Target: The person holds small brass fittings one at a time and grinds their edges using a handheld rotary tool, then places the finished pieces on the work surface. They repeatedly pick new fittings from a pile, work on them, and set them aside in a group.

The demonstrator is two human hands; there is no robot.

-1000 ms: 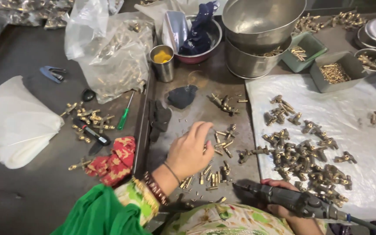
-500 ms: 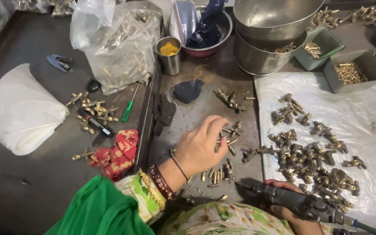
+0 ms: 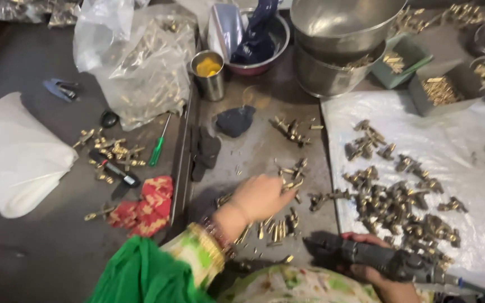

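Left hand has slid right onto brass fittings, fingers curled; right hand clamps a tool; clear bag far left.

left hand fingertips hidden, power tool tip cut off

Crowded counter, with a few bare lanes around the hands

Ahead of the left hand, a strip of bare counter runs up past the dark cloth scrap toward the steel cup; loose brass fittings edge it on the right. Just left of that hand, black pieces and a raised metal edge bar the way to the red cloth. Between the two hands, small brass pieces litter the surface. Ahead of the right hand, a dense brass heap covers the plastic sheet; stacked steel bowls block the far side.
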